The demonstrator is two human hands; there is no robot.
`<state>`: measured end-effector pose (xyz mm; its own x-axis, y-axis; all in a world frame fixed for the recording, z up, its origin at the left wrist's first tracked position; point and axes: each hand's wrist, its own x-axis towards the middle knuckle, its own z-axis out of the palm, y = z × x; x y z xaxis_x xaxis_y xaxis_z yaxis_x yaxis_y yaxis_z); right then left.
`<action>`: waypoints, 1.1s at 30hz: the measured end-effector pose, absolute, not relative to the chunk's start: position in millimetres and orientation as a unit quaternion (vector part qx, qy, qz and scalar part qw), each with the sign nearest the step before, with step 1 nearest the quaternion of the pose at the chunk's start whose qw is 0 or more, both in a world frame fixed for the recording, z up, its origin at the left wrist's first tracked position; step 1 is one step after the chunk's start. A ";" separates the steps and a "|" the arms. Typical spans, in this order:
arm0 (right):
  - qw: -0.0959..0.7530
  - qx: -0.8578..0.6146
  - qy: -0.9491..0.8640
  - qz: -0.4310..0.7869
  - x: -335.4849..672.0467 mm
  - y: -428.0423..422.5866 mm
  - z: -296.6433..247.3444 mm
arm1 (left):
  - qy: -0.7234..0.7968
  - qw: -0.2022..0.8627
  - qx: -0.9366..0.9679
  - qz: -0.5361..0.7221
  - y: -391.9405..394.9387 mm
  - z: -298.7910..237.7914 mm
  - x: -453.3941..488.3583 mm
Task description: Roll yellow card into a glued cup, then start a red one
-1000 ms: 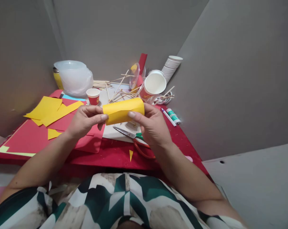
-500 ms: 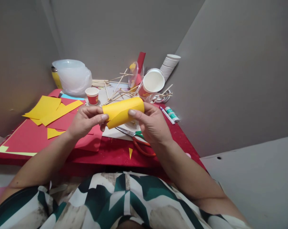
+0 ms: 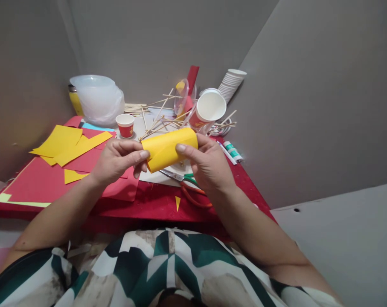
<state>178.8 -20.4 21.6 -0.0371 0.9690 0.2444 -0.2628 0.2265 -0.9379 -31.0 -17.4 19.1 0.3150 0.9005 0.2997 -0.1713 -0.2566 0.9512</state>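
A rolled tube of yellow paper (image 3: 167, 148) is held above the red table (image 3: 148, 204), lying crosswise and slightly tilted. My left hand (image 3: 118, 160) pinches its left end with the fingers closed. My right hand (image 3: 208, 164) grips its right end, thumb across the front. Beneath my right hand lie scissors (image 3: 188, 187) with red and green handles. A small yellow paper triangle (image 3: 177, 202) rests on the table near the front edge.
Yellow paper sheets (image 3: 65, 143) lie on red sheets at left. Behind stand a small red cup (image 3: 125, 125), a tipped white cup (image 3: 208, 108), scattered wooden sticks (image 3: 161, 119), a stack of white cups (image 3: 231, 83), a plastic bag (image 3: 97, 99) and a glue tube (image 3: 233, 151). Grey walls enclose the table.
The paper tube has been turned slightly, its left end dropping lower, with both hands still on it. The view shifted a little.
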 end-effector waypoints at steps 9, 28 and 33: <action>0.605 -0.358 -0.529 0.475 174.9 -19.9 23.4 | 0.303 0.578 0.573 0.496 -16.3 19.5 -31.7; 0.635 -0.375 -0.601 0.309 179.0 -17.2 21.4 | 0.311 0.629 0.542 0.463 -7.6 22.0 -33.8; 0.644 -0.357 -0.676 0.025 192.6 -35.0 25.8 | 0.329 0.599 0.558 0.471 -4.5 19.5 -36.7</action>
